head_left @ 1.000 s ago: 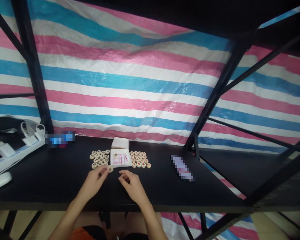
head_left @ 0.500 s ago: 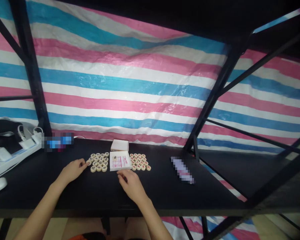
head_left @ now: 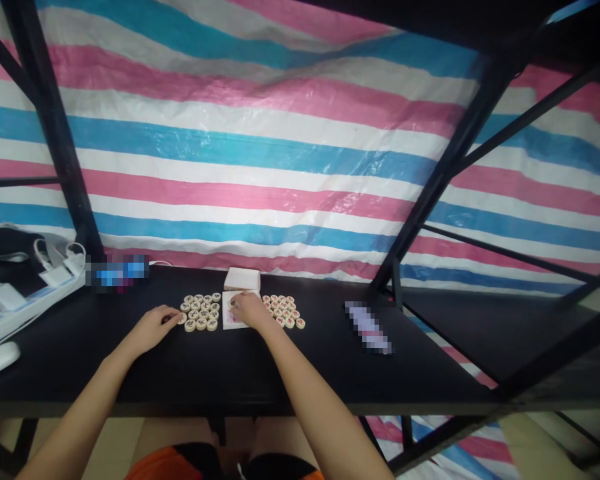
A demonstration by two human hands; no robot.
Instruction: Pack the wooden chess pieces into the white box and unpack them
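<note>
Round black-marked chess pieces (head_left: pixel 201 311) lie in rows left of a white box (head_left: pixel 225 319) with a pink-printed top. Red-marked pieces (head_left: pixel 290 313) lie in rows on its right. My left hand (head_left: pixel 155 325) rests at the left edge of the black-marked group, its fingertips at the outermost piece, fingers curled together. Over the white box is my right hand (head_left: pixel 246 309), its fingertips closed down on the spot where a single piece lay; the hand hides most of that piece. A second white box (head_left: pixel 243 279) lies just behind.
On the black table (head_left: pixel 205 373), a white power strip (head_left: pixel 35 307) with plugs and cables is at the left, near a blurred blue item (head_left: pixel 123 272). A blurred pale item (head_left: pixel 367 328) lies at the right. Black metal posts and a striped sheet (head_left: pixel 250 193) stand behind.
My right hand has moved forward from the box's front edge onto its top, over the single piece. My left hand stays by the outermost black-marked piece. The camera view has shifted slightly.
</note>
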